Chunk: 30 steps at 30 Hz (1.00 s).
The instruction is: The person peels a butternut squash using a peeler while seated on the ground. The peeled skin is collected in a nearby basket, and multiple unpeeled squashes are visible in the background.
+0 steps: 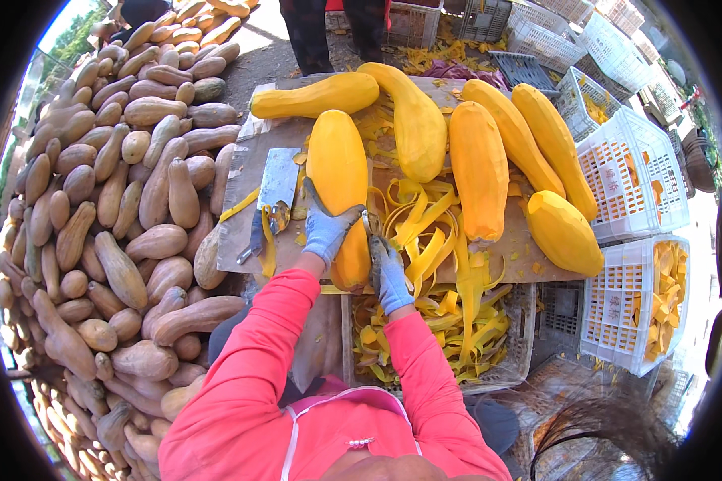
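A peeled yellow-orange squash [337, 162] lies lengthwise before me on a worn board [235, 225]. My left hand [328, 225], in a blue-grey work glove, grips it from its left side, thumb across the top. Gloved as well, my right hand [388, 270] is closed around a peeler [371, 222], whose metal head is against the squash's right side; its handle is mostly hidden. Left of the squash are a cleaver [278, 174] and a metal spoon [278, 216], partly under a peel strip. Long curled peels [427, 240] lie beside my right hand.
Other peeled squashes [478, 168] lie on the board's far and right sides. A crate [520, 361] of peels stands below its near edge. White crates [613, 300] flank the right. Unpeeled squashes [156, 240] are heaped at left. A person's legs [310, 36] stand beyond the board.
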Each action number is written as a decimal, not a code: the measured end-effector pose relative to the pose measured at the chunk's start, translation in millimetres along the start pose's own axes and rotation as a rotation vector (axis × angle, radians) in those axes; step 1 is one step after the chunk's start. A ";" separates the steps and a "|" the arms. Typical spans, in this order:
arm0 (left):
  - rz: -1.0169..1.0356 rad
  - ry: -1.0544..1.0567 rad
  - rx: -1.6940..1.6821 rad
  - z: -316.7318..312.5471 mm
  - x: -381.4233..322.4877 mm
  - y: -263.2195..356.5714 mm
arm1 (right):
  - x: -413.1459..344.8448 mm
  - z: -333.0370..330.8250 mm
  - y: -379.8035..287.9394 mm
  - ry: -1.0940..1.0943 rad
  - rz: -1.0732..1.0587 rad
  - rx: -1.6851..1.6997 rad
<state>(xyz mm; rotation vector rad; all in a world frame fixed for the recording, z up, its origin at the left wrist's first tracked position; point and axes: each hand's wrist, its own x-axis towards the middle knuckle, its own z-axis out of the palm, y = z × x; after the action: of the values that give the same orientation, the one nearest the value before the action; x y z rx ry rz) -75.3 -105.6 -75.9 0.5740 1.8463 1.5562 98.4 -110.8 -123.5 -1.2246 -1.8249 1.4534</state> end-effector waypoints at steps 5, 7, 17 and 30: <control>-0.173 -0.153 -0.587 -65.1 1.9 -47.6 | -39.2 -0.6 -95.4 -0.025 0.138 0.150; -0.178 -0.223 -0.598 -82.5 -2.0 -40.2 | -54.3 6.9 -88.1 -0.168 0.120 0.119; -0.041 -0.119 0.618 -77.2 -47.9 23.2 | 137.0 -24.1 -90.0 0.135 -0.015 -0.036; 0.052 -0.108 0.226 -105.6 -18.3 -51.7 | -31.3 37.9 -72.7 -0.123 0.020 -0.226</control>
<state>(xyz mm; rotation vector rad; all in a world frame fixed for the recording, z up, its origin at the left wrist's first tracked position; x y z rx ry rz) -134.2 -201.8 -113.7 0.7985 1.9503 1.3299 57.7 -158.5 -62.1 -1.2865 -2.1133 1.3898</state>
